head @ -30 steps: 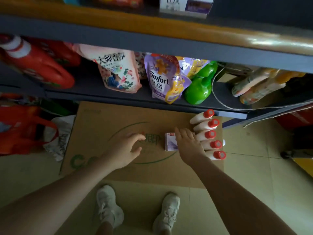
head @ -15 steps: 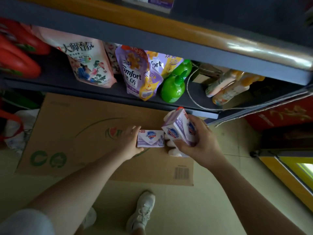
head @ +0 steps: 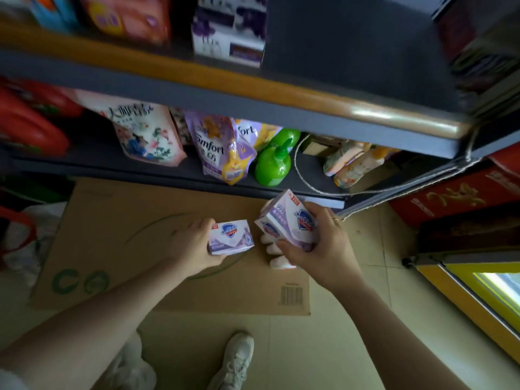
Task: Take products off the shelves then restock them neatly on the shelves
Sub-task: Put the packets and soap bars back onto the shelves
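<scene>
Far left, red jugs [head: 28, 130] lie on the lower shelf [head: 197, 180], then a floral refill pouch [head: 143, 130], purple Comfort pouches [head: 222, 150], a green pump bottle [head: 273, 164] and pale bottles [head: 351, 161] tipped over at the right end. Flattened cardboard [head: 112, 235] covers the floor below.

Left hand [head: 194, 246] grips one purple soap box [head: 230, 237], fingers curled round its left end, thumb underneath; box is level, held above the cardboard. Just right of it, the right hand [head: 323, 249] clutches a tilted stack of soap boxes [head: 289, 220], looks like two, exact count unclear. Thumb runs under the near edge, fingers wrap the far right side. White bottles [head: 277, 256] lie on the cardboard under that hand, mostly hidden.

Step, my read: soap gathered off the floor, restock next, likely the upper shelf [head: 309, 97] beside the purple cartons [head: 229, 32].

Risks: right-hand stack is slanted and held by one hand only; a box could slide out on the lift and drop onto the white bottles. The upper shelf lip overhangs, so boxes may clip it going up. Feet sit near the cardboard edge, so the sheet could slip underfoot.
</scene>
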`<state>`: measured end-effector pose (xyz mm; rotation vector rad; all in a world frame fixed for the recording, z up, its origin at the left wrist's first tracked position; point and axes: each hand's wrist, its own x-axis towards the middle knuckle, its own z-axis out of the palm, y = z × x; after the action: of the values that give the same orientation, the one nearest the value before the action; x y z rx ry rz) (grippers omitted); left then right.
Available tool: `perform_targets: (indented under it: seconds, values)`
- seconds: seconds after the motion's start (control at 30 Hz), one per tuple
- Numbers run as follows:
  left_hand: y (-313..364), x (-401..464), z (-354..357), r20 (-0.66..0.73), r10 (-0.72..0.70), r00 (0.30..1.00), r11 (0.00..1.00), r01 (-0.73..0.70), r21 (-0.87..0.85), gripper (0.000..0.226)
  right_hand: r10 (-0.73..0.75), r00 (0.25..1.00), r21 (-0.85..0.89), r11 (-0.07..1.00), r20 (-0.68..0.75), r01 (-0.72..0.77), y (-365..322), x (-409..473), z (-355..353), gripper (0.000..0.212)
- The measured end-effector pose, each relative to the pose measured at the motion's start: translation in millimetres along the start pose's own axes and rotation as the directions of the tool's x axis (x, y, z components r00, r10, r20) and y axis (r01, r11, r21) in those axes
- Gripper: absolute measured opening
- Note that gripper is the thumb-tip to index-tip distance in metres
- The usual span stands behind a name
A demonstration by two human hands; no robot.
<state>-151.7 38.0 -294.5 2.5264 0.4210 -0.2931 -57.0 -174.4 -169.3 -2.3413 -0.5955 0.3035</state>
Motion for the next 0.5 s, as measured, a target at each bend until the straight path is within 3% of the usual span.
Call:
perform_targets:
  seconds: [0.13, 0.27, 0.37, 0.5]
  values:
    - [15, -28, -100, -0.107, 0.100, 0.989, 0.989, -0.110, -0.095, 0.066, -0.006, 0.999, -0.008, 1.000, -0.046, 0.006, -47, 16, -19, 0.068]
    - [44, -41, -200, -0.248, 0.280, 0.927, 0.949, -0.306, -0.073, 0.076, -0.033, 0.975, 0.025, 0.999, -0.220, 0.039, -95, 44, -42, 0.068]
    - [63, -34, -244, -0.346, 0.301, 0.889, 0.936, -0.345, -0.070, 0.082, -0.030, 0.936, -0.097, 0.995, -0.351, -0.005, -115, 74, -56, 0.070]
    - [76, -4, -264, -0.423, 0.304, 0.854, 0.928, -0.366, -0.073, 0.078, -0.014, 0.940, -0.251, 0.965, -0.342, -0.077, -120, 124, -73, 0.067]
